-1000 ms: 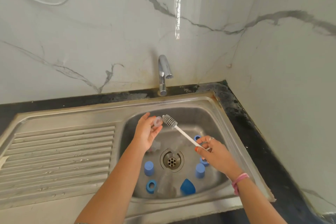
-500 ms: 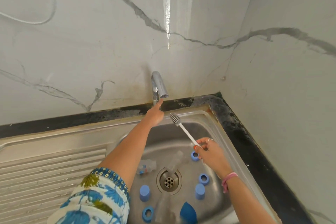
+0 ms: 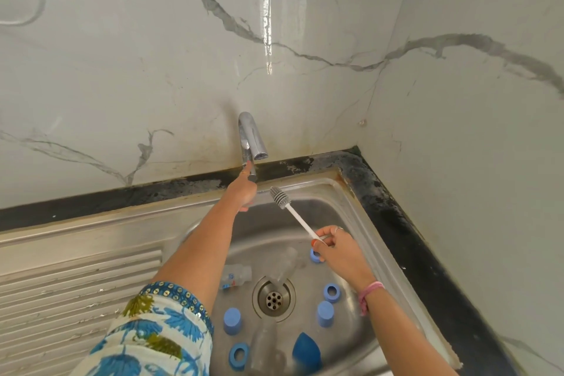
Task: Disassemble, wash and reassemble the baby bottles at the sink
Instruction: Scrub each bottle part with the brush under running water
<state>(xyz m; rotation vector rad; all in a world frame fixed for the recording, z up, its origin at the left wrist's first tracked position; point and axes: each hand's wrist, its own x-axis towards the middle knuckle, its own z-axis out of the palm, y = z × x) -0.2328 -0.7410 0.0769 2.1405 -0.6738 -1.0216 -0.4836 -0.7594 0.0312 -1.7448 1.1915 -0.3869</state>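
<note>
The left hand [image 3: 244,189] reaches far to touch the tap [image 3: 251,143], grip unclear, while the right hand [image 3: 334,249] pinches the light, stiff brush [image 3: 293,212] by its handle above slippery bottle parts [image 3: 236,275] in the sink [image 3: 351,207].

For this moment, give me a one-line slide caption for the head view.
Left hand reaches the tap; right hand holds the bottle brush over the sink.
</note>
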